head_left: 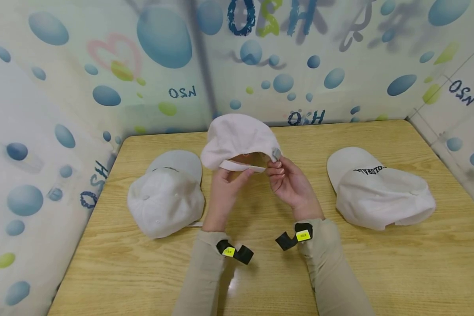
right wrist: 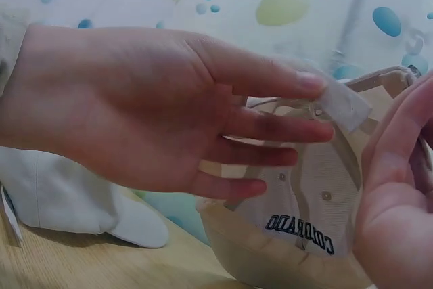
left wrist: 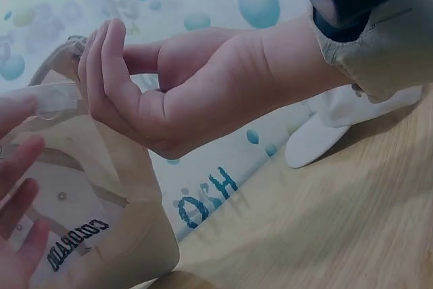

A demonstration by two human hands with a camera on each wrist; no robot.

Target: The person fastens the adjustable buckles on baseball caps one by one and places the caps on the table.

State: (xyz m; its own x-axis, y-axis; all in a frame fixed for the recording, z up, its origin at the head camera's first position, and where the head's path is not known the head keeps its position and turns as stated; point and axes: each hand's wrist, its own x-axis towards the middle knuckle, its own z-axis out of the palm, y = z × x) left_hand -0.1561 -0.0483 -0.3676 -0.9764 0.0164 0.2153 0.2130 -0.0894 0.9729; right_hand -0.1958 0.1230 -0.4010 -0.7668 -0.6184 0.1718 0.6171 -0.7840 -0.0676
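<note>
Between both hands, a white baseball cap [head_left: 241, 137] is raised with its back opening toward me. My left hand [head_left: 223, 191] pinches its loose back strap [right wrist: 347, 106] between thumb and index finger, the other fingers extended. My right hand [head_left: 294, 186] pinches the other side of the opening with curled fingers, right by a small metal buckle [head_left: 276, 154]. The strap's end lies close to the right fingertips. Inside the cap, the reversed COLORADO stitching [left wrist: 78, 243] shows in the left wrist view.
A white cap [head_left: 162, 202] sits on the wooden table [head_left: 260, 272] at left, with its brim pointing away. Another white cap [head_left: 383, 197] with dark lettering lies at right. Behind the table stands a wall [head_left: 237, 79] printed with blue drops.
</note>
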